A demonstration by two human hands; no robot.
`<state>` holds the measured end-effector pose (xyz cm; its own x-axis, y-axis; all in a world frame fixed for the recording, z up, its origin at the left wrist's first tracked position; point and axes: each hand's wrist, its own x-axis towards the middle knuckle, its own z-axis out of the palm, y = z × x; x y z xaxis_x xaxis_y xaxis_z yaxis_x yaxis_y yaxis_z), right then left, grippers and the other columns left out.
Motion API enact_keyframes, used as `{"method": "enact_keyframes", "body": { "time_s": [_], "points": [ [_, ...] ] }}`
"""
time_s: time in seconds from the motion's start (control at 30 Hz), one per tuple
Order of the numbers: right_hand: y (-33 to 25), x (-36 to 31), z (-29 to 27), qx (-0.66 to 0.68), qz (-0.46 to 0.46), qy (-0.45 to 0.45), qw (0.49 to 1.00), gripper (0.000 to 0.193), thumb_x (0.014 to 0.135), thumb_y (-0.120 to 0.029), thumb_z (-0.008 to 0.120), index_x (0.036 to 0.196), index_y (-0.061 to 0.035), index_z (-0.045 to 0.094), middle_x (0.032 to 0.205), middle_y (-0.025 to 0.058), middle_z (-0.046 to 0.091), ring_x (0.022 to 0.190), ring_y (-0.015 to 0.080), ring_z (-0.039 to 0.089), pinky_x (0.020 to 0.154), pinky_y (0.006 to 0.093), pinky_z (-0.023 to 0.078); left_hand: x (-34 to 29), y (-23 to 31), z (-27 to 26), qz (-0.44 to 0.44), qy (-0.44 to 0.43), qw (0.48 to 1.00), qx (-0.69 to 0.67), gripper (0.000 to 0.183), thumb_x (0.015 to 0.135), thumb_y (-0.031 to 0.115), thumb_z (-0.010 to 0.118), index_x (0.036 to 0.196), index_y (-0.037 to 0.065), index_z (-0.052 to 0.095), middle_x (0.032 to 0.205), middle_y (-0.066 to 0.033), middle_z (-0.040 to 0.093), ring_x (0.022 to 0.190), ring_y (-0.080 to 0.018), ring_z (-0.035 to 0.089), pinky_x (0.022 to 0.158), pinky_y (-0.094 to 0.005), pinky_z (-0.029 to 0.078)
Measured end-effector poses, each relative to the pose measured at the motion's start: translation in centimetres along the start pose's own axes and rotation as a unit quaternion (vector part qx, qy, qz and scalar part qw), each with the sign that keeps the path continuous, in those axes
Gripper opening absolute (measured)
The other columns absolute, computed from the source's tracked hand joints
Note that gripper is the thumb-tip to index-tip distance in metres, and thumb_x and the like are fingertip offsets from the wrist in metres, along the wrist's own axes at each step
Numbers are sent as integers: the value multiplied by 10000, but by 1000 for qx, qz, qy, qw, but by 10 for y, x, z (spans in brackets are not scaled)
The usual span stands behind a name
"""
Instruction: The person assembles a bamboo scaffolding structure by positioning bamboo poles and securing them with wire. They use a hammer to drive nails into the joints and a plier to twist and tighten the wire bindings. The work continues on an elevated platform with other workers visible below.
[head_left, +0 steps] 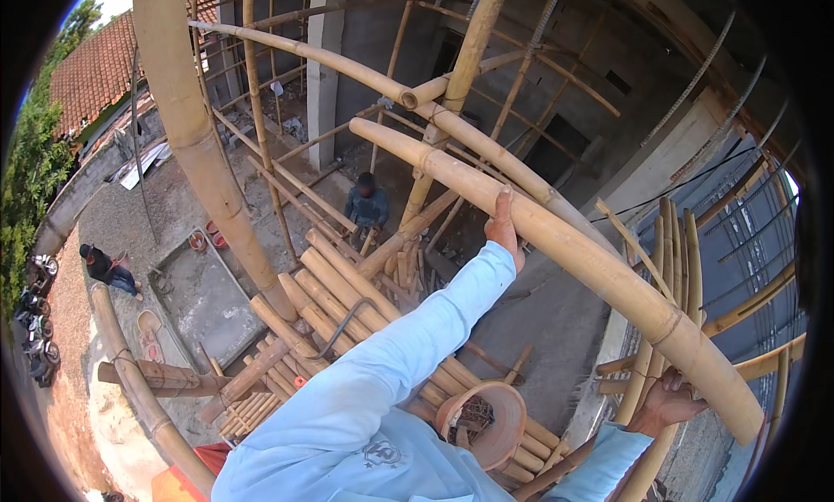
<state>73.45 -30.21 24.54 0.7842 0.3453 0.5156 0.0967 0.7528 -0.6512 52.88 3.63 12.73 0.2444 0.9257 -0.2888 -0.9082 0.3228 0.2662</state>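
Observation:
A thick, pale bamboo pole (pixel 573 241) slants across in front of me, from upper middle down to the right. My left hand (pixel 506 231) grips it partway along, thumb up its side and the other fingers mostly hidden. Near the pole's thick lower end, my right hand (pixel 667 405) is closed against its underside, beside some upright bamboo; part of its fingers is out of sight. Just beyond, another bamboo pole (pixel 521 185) runs at a similar slant, crossing an upright bamboo post (pixel 443 128).
Below me lie bamboo poles laid side by side (pixel 334 302), with a bent metal bar (pixel 343 328) and a bucket (pixel 512 411) of dark scraps. One person (pixel 367 205) is lower down among the scaffolding; another (pixel 111 267) sits by a mortar bed (pixel 204 293). Rebar (pixel 695 80) juts out at upper right.

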Motion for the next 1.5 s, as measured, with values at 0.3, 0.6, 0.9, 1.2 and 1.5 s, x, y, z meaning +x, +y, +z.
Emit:
{"method": "enact_keyframes", "body": {
  "time_s": [0.3,0.6,0.9,1.2,1.5],
  "points": [
    [84,46,34,-33,-107,259,959,588,994,-591,503,1190,-44,591,921,74,637,656,149,570,565,270,422,-73,-7,39,-58,-216,944,243,664,780,640,804,1121,113,588,936,27,574,751,-73,474,586,-242,346],
    [16,138,-94,-142,-125,217,958,497,934,-359,532,1250,23,572,1211,209,618,1133,362,643,978,521,545,-72,118,-45,122,-122,977,124,755,758,808,688,1055,128,551,854,8,526,704,-73,482,544,-245,317],
    [29,98,26,-195,2,238,951,626,1079,-477,383,1457,20,428,1387,200,546,1258,324,566,1084,459,460,-157,89,-36,60,-233,954,181,621,783,418,829,1224,82,548,1009,2,589,759,-57,482,581,-234,353],
    [63,77,41,-14,-33,108,994,560,1087,-410,324,1460,4,376,1400,205,488,1283,336,529,1105,463,444,-227,131,-98,140,-219,945,200,872,745,392,809,1435,38,410,1297,-112,571,1096,-197,574,869,-317,484],
    [58,36,101,140,-48,43,988,601,1067,-489,438,1401,11,431,1219,154,578,1089,239,615,969,366,504,-267,190,-115,333,-318,877,136,860,766,388,798,1459,56,412,1391,-187,529,1319,-349,519,1157,-547,380]
  ]
}}
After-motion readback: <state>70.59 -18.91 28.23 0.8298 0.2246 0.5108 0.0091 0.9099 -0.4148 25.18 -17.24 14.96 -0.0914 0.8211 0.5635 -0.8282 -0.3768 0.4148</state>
